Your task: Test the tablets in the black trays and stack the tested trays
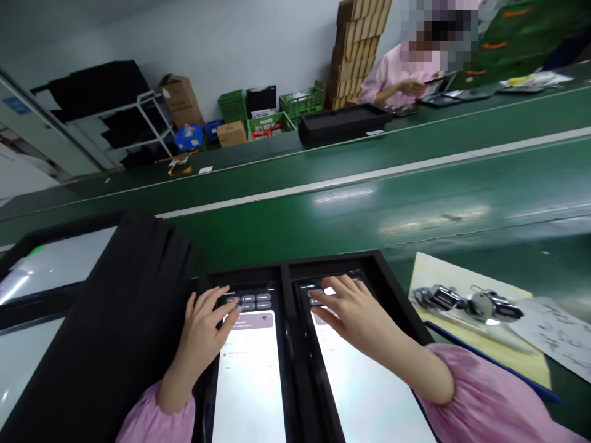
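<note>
Two tablets lie side by side in a black tray (289, 271), both screens lit. My left hand (203, 329) rests on the left tablet (252, 375), fingers spread, fingertips touching the dark buttons near its top. My right hand (353, 314) lies flat and open on the right tablet (364, 394), fingertips at the top of its screen. Neither hand holds anything. Pink sleeves cover both forearms.
A black foam sheet (111, 320) lies at my left over more trays with tablets (50, 264). A paper with metal clips (471, 301) lies at my right. A green conveyor belt (369, 191) runs ahead. Across it a person in pink (397, 74) works beside a black tray (341, 123).
</note>
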Demonstrator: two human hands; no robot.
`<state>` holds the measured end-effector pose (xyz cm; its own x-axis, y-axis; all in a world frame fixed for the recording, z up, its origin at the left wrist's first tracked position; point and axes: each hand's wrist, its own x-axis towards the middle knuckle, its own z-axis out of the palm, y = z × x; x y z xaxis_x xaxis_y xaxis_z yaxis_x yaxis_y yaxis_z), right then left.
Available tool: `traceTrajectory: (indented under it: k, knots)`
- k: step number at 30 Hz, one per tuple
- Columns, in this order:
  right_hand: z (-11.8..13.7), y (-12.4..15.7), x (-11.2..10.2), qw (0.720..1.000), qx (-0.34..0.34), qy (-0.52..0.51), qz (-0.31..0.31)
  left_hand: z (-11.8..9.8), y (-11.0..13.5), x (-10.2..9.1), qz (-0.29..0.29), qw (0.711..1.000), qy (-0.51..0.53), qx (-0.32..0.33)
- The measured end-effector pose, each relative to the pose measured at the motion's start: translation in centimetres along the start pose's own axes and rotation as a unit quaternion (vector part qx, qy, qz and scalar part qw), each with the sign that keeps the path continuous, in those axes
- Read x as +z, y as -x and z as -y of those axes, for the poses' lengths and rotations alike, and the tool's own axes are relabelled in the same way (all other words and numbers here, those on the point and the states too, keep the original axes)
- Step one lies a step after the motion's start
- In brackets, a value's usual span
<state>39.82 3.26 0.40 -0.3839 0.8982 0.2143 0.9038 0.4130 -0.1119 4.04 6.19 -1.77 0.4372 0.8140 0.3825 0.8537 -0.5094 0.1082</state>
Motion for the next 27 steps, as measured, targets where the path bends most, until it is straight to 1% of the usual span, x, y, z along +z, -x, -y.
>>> traceTrajectory:
  k: [6, 10, 12, 15, 18, 21, 24, 27]
  knots:
    - [1.2, 0.2, -0.6, 0.998, 0.032, 0.007, 0.052, 0.7, 0.3, 0.6, -0.009, 1.0, 0.006, 0.016]
    - [1.5, 0.2, -0.6, 0.997, 0.057, 0.006, 0.056, 1.0, 0.3, 1.0, -0.016, 1.0, 0.006, 0.024]
    - [0.9, 0.1, -0.8, 0.997, 0.064, -0.006, 0.039, 1.1, 0.3, 1.1, -0.019, 1.0, 0.007, 0.024]
    - [-1.2, 0.8, -1.9, 0.994, 0.102, -0.021, -0.013, 1.2, 0.4, 1.3, -0.02, 1.0, 0.008, 0.021]
    - [-3.3, 2.8, -3.6, 0.985, 0.143, -0.029, -0.088, 1.2, 0.5, 1.3, -0.017, 1.0, 0.014, 0.016]
    - [-4.5, 5.6, -4.6, 0.98, 0.135, -0.034, -0.141, 1.0, 0.4, 1.2, -0.016, 0.999, 0.031, 0.01]
    - [-4.6, 7.7, -4.0, 0.984, 0.102, -0.027, -0.141, 1.0, 0.3, 1.3, -0.022, 0.999, 0.042, 0.006]
    - [-4.1, 8.6, -2.1, 0.985, 0.087, -0.001, -0.151, 1.1, 0.3, 1.5, -0.028, 0.999, 0.047, 0.003]
